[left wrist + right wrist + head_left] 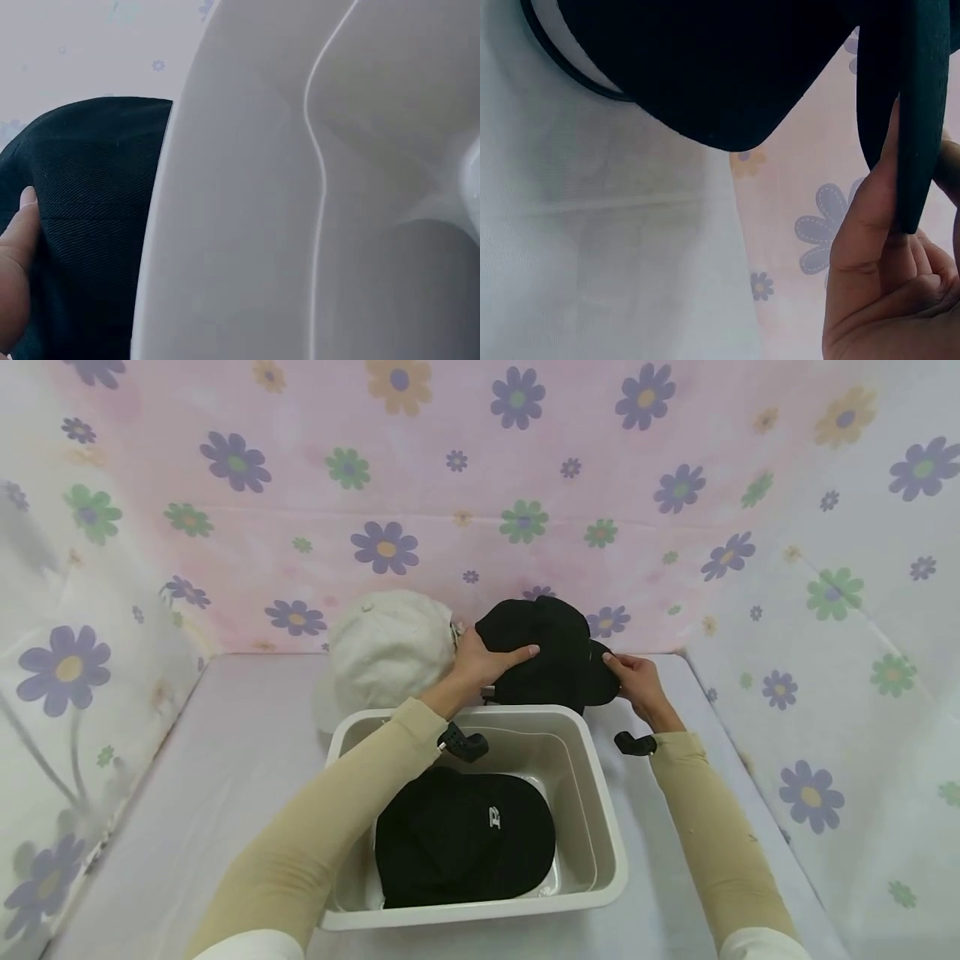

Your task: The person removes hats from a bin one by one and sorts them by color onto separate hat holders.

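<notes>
Both hands are on a black cap (551, 652) behind the far rim of the bin. My left hand (480, 664) grips the left side of its crown, thumb lying across the near face and the other fingers hidden behind. At the right, my right hand (641, 687) pinches the edge of the brim (922, 127) between thumb and fingers. A dark fabric flap hangs beside the brim in the right wrist view. Another black cap (465, 839) with a small white emblem lies in the pale plastic bin (611, 835), under my left forearm.
A cream cap (393, 647) sits left of the black one, close to the pink flowered back wall (450, 485). White flowered side walls (847, 635) stand left and right. The table (225, 760) has a pale cover.
</notes>
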The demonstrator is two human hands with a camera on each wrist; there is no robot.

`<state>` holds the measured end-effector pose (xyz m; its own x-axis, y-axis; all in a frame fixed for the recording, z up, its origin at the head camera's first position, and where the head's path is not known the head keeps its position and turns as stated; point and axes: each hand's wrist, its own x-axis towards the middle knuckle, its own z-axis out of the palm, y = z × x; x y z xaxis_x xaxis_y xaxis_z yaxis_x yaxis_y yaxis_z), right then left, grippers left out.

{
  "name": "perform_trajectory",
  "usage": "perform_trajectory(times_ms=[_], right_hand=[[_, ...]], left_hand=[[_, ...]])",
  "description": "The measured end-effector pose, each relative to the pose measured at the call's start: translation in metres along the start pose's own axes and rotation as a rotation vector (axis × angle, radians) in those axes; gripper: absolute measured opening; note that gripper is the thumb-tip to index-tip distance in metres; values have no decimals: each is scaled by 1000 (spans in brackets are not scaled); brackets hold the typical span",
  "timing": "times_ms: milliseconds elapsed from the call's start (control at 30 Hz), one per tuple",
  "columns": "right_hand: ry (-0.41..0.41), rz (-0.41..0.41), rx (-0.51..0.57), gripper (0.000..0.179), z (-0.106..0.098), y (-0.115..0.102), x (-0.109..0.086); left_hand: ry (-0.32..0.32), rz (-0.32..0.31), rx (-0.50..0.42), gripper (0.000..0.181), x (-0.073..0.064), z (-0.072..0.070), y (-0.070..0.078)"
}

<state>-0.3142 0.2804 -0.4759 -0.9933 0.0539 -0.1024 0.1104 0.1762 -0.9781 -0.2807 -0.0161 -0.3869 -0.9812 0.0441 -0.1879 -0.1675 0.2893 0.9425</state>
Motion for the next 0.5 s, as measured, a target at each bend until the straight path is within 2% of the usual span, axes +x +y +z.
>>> perform_trajectory(times_ms=[333, 500], right_hand=[[34, -15, -24, 56, -1, -2, -6], [57, -35, -61, 58, -6, -9, -9]], left_hand=[[6, -4, -24, 104, 4, 4, -2], [-10, -48, -74, 110, 6, 6, -3]])
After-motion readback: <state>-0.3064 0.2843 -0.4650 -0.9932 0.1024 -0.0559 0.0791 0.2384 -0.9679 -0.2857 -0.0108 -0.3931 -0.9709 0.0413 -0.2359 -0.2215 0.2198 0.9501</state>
